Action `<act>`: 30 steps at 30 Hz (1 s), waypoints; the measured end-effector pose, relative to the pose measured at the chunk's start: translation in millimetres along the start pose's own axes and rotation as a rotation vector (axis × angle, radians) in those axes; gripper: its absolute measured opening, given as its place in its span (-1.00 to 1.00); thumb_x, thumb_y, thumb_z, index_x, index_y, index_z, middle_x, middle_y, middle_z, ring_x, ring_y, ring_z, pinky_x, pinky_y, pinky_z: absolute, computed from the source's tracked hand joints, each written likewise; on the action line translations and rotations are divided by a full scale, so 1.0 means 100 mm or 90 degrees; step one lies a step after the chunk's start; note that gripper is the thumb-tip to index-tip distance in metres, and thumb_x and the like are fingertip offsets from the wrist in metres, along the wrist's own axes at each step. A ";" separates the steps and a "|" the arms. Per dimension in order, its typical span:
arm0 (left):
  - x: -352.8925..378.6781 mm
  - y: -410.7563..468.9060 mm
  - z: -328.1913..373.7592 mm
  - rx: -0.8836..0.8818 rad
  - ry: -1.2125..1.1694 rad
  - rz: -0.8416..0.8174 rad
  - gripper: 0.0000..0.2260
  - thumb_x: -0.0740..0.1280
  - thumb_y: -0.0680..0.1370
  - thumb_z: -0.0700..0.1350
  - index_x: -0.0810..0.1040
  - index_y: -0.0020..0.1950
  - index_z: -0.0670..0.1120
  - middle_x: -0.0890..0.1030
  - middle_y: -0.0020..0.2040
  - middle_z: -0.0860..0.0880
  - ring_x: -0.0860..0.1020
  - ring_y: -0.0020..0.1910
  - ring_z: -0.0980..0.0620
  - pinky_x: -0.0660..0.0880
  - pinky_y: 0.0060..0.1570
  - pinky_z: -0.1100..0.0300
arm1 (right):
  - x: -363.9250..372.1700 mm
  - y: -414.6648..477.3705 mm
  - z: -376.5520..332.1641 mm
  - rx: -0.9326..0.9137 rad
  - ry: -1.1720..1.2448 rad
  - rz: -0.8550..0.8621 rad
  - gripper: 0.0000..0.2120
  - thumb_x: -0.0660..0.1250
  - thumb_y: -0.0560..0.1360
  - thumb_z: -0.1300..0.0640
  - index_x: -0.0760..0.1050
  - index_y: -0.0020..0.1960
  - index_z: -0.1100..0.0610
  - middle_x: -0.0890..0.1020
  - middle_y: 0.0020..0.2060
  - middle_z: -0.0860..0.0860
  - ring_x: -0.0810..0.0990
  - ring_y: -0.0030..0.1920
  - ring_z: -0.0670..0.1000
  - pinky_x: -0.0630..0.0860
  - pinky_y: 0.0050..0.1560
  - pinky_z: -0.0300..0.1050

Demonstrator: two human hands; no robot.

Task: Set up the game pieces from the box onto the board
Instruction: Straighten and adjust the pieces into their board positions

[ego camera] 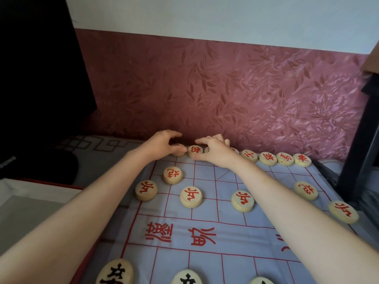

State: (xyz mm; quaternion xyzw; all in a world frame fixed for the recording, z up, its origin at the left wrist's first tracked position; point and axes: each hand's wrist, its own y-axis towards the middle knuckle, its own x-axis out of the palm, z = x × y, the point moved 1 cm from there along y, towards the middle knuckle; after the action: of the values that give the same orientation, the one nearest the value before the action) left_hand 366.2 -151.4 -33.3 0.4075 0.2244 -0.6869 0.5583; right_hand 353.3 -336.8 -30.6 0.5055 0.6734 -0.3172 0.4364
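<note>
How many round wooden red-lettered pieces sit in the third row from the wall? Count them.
4 pieces: one far left, two between forearms, one far right; right forearm may hide another.

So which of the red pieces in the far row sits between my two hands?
The red-marked piece in the gap between left hand and right hand; the others lie right of it.

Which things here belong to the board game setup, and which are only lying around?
Belong to the job:
- round pale wooden pieces with red characters
- round pale wooden pieces with black characters
- light blue cloth board with red grid lines

Just lying about:
- dark black object at left
- grey patterned mat
</note>
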 end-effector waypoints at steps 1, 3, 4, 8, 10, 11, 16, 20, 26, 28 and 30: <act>-0.02 0.01 0.02 -0.001 -0.018 0.007 -0.46 0.42 0.44 -0.01 0.39 0.38 -0.06 0.46 0.33 -0.05 0.40 0.32 0.04 0.27 0.21 0.28 | -0.04 -0.01 0.03 0.015 0.024 0.007 -0.41 0.35 0.43 -0.18 0.31 0.41 -0.09 0.27 0.35 0.05 0.14 0.35 0.15 0.09 0.33 -0.03; -0.03 0.02 0.06 0.006 -0.023 0.005 -0.49 0.43 0.44 -0.04 0.41 0.36 -0.05 0.49 0.29 -0.05 0.43 0.28 0.07 0.30 0.19 0.30 | -0.13 -0.02 0.13 0.042 0.039 0.024 -0.44 0.37 0.42 -0.17 0.33 0.38 -0.15 0.22 0.37 0.07 0.15 0.34 0.18 0.09 0.38 -0.01; -0.03 0.02 0.10 0.011 -0.021 0.002 -0.50 0.44 0.44 -0.07 0.43 0.35 -0.05 0.51 0.28 -0.06 0.45 0.26 0.08 0.31 0.18 0.31 | -0.17 -0.03 0.19 0.050 0.032 0.028 -0.47 0.37 0.43 -0.14 0.35 0.37 -0.16 0.23 0.37 0.08 0.16 0.33 0.19 0.10 0.38 0.00; 0.09 0.06 0.26 0.029 -0.025 0.002 -0.51 0.45 0.42 -0.14 0.44 0.34 -0.09 0.52 0.26 -0.07 0.48 0.23 0.08 0.36 0.18 0.32 | -0.32 -0.07 0.46 0.089 0.009 0.036 -0.54 0.38 0.44 -0.07 0.40 0.33 -0.16 0.26 0.34 0.12 0.20 0.34 0.21 0.16 0.38 -0.03; 0.18 0.09 0.32 0.042 -0.009 -0.012 -0.51 0.44 0.43 -0.17 0.43 0.34 -0.13 0.52 0.26 -0.09 0.49 0.21 0.05 0.38 0.17 0.31 | -0.35 -0.08 0.59 0.091 0.010 0.041 -0.56 0.39 0.43 -0.03 0.43 0.29 -0.18 0.33 0.32 0.12 0.27 0.33 0.18 0.21 0.34 -0.04; 0.21 0.10 0.35 0.048 0.002 -0.019 -0.52 0.44 0.44 -0.17 0.43 0.34 -0.14 0.52 0.26 -0.10 0.49 0.20 0.03 0.39 0.17 0.28 | -0.36 -0.08 0.65 0.089 0.011 0.037 -0.57 0.40 0.42 -0.03 0.44 0.27 -0.21 0.37 0.31 0.11 0.31 0.32 0.17 0.24 0.34 -0.03; 0.34 0.15 0.50 0.077 0.035 -0.016 -0.50 0.45 0.42 -0.12 0.44 0.33 -0.13 0.50 0.24 -0.12 0.48 0.20 -0.01 0.39 0.19 0.24 | -0.39 -0.15 0.82 0.107 0.017 0.021 -0.53 0.45 0.36 -0.07 0.45 0.24 -0.24 0.42 0.26 0.10 0.32 0.31 0.19 0.26 0.37 0.11; 0.38 0.21 0.60 0.091 0.072 -0.020 -0.50 0.46 0.41 -0.09 0.46 0.32 -0.13 0.51 0.24 -0.10 0.48 0.20 -0.02 0.41 0.22 0.17 | -0.36 -0.15 0.87 0.106 -0.006 0.010 -0.51 0.44 0.32 -0.16 0.44 0.24 -0.26 0.47 0.22 0.04 0.35 0.27 0.17 0.18 0.37 0.10; 0.49 0.29 0.64 0.058 0.090 0.006 -0.53 0.47 0.40 -0.01 0.51 0.26 -0.12 0.56 0.18 -0.11 0.52 0.14 -0.04 0.45 0.19 0.05 | -0.31 -0.11 0.93 0.104 0.022 0.017 -0.36 0.32 0.11 -0.38 0.40 0.20 -0.35 0.52 0.17 -0.05 0.45 0.19 0.13 0.14 0.35 0.15; 0.52 0.30 0.65 0.057 0.096 -0.007 -0.53 0.45 0.41 -0.02 0.49 0.28 -0.13 0.56 0.19 -0.12 0.52 0.14 -0.05 0.45 0.20 0.05 | -0.33 -0.15 0.89 0.095 0.031 0.028 -0.39 0.33 0.13 -0.39 0.44 0.18 -0.32 0.51 0.16 -0.05 0.42 0.21 0.12 0.15 0.35 0.15; 0.54 0.31 0.65 0.050 0.096 0.004 -0.52 0.44 0.42 0.00 0.49 0.28 -0.14 0.56 0.19 -0.12 0.52 0.14 -0.06 0.45 0.19 0.06 | -0.34 -0.18 0.88 0.076 0.035 0.068 -0.49 0.41 0.25 -0.29 0.51 0.17 -0.19 0.48 0.12 -0.06 0.32 0.26 0.09 0.14 0.31 0.02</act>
State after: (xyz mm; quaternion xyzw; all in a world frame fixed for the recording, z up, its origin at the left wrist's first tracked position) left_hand 372.6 -241.2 -35.4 0.4801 0.2375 -0.6609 0.5256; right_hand 363.1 -432.0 -36.5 0.5746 0.6371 -0.3191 0.4027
